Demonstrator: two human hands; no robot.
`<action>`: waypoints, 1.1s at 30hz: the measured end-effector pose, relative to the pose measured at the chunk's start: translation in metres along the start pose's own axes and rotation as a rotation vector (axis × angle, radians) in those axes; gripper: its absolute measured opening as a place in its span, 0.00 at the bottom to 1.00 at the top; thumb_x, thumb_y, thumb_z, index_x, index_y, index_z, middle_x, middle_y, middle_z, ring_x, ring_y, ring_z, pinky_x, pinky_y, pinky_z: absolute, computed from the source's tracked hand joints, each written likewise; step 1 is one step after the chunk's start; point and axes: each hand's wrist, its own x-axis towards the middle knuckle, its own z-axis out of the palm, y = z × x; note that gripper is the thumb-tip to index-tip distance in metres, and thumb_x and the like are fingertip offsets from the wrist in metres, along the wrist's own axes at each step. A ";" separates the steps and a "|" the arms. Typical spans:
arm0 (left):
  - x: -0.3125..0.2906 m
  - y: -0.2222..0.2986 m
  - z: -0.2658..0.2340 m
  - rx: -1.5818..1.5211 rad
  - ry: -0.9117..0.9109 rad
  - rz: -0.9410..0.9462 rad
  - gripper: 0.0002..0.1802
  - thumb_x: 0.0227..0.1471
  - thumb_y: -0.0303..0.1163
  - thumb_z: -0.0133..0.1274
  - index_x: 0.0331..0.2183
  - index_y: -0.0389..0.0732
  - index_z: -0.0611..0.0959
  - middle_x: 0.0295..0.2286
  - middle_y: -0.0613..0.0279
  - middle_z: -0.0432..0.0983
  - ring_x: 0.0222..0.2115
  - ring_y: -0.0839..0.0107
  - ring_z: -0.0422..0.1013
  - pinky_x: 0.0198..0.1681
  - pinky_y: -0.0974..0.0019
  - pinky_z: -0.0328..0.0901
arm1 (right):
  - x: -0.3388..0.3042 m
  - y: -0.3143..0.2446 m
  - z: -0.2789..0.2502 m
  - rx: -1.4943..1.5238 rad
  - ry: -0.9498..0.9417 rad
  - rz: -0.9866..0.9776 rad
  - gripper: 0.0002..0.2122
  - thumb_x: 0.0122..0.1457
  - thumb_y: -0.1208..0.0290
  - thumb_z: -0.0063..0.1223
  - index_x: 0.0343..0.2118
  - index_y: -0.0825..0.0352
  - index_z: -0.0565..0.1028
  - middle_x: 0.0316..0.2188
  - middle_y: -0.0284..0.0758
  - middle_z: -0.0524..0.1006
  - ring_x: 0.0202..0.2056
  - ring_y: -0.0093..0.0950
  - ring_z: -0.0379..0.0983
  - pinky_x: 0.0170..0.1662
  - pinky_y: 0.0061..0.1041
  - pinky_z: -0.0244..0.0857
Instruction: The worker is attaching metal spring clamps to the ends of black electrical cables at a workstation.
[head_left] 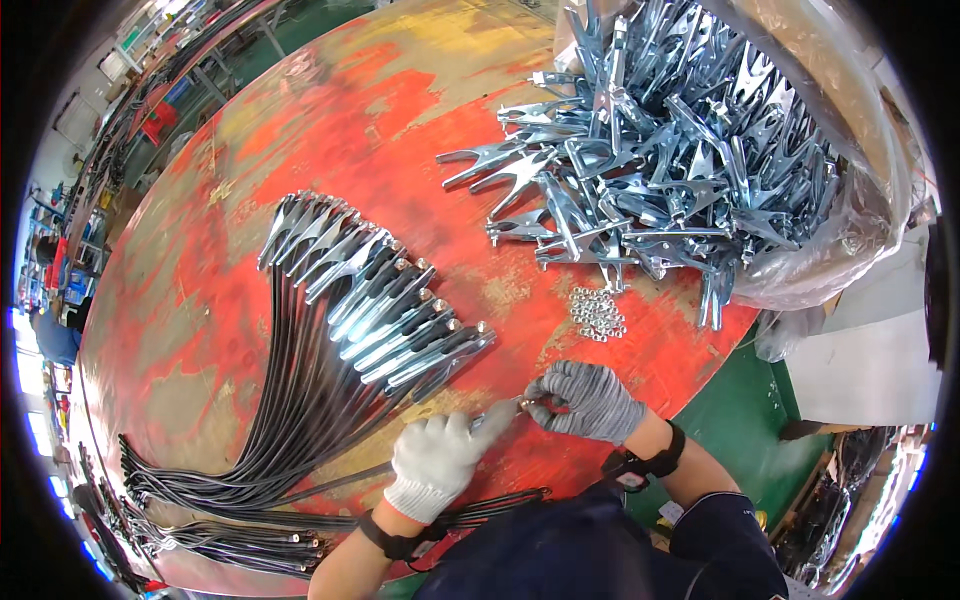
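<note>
In a white knitted glove, my left hand (440, 455) is closed round a spring clamp (497, 414), which the fingers mostly cover. A black cable (365, 474) runs into that hand from the left. My right hand (585, 400), gloved in grey, pinches at the clamp's end, by a small brass-coloured tip (525, 403). Whatever sits between its fingertips is too small to make out. Just beyond the right hand lies a little heap of metal nuts (597, 314). Several clamps fixed to black cables (385, 310) lie in a slanting row left of my hands.
A large heap of loose clamps (660, 180) spills from a plastic-lined carton (860, 240) at the far right. The round table's red paint (230, 300) is worn. More cables (260, 538) lie along its near left edge. A white box (865, 340) stands at right.
</note>
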 end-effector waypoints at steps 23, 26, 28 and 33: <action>0.001 0.002 -0.004 -0.036 0.005 0.008 0.26 0.49 0.36 0.49 0.51 0.66 0.76 0.17 0.69 0.68 0.15 0.70 0.71 0.16 0.65 0.67 | 0.012 0.007 -0.013 -0.058 -0.215 -0.063 0.09 0.58 0.61 0.55 0.37 0.59 0.78 0.32 0.33 0.79 0.36 0.34 0.76 0.41 0.31 0.70; 0.001 0.002 -0.004 -0.025 -0.030 0.006 0.27 0.49 0.35 0.48 0.52 0.66 0.75 0.17 0.69 0.68 0.15 0.70 0.71 0.17 0.65 0.68 | 0.009 0.007 -0.010 -0.020 -0.193 -0.044 0.08 0.58 0.62 0.55 0.36 0.59 0.78 0.32 0.33 0.79 0.37 0.34 0.76 0.42 0.31 0.70; 0.002 0.002 -0.003 -0.034 -0.034 0.010 0.27 0.49 0.34 0.48 0.53 0.65 0.75 0.17 0.69 0.68 0.15 0.70 0.71 0.17 0.65 0.68 | 0.008 0.009 -0.008 -0.006 -0.180 -0.043 0.08 0.58 0.63 0.56 0.36 0.60 0.78 0.33 0.33 0.79 0.37 0.33 0.76 0.42 0.30 0.70; 0.002 0.003 -0.001 -0.056 -0.016 -0.001 0.24 0.49 0.37 0.51 0.50 0.64 0.78 0.15 0.69 0.68 0.15 0.69 0.70 0.18 0.65 0.66 | 0.006 0.018 -0.001 0.076 -0.138 -0.130 0.07 0.56 0.65 0.58 0.35 0.61 0.78 0.33 0.33 0.79 0.37 0.31 0.77 0.42 0.29 0.70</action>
